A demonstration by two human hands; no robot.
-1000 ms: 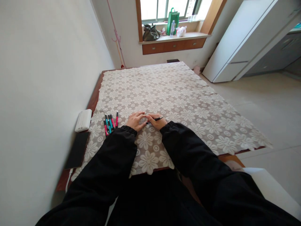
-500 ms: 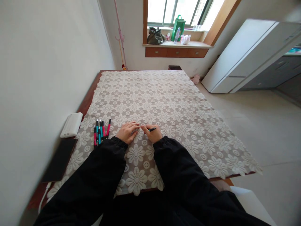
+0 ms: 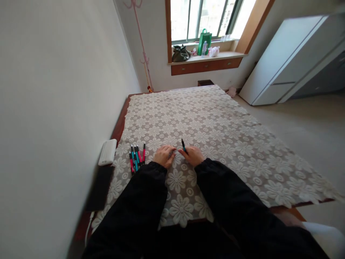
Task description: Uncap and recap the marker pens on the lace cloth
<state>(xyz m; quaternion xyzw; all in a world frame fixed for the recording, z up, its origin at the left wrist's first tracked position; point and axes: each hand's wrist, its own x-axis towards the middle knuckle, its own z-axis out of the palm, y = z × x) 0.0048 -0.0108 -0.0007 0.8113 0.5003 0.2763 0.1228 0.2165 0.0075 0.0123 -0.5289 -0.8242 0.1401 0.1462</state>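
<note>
Jutting from the right-hand grip [image 3: 193, 155], a teal-and-black pen [image 3: 183, 145] is held over the bench [image 3: 121, 123]; whether anything is pinched by the left-hand grip [image 3: 164, 155], near it, cannot be told

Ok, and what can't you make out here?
In the head view:
Lower end of the held pen: covered by the right hand.
Lower ends of some loose pens: behind the left sleeve.
Markings on the white box: too small.
Top of the window: cut off by upper edge.

The right hand [image 3: 193, 155] hides part of the pen [image 3: 183, 144].
</note>
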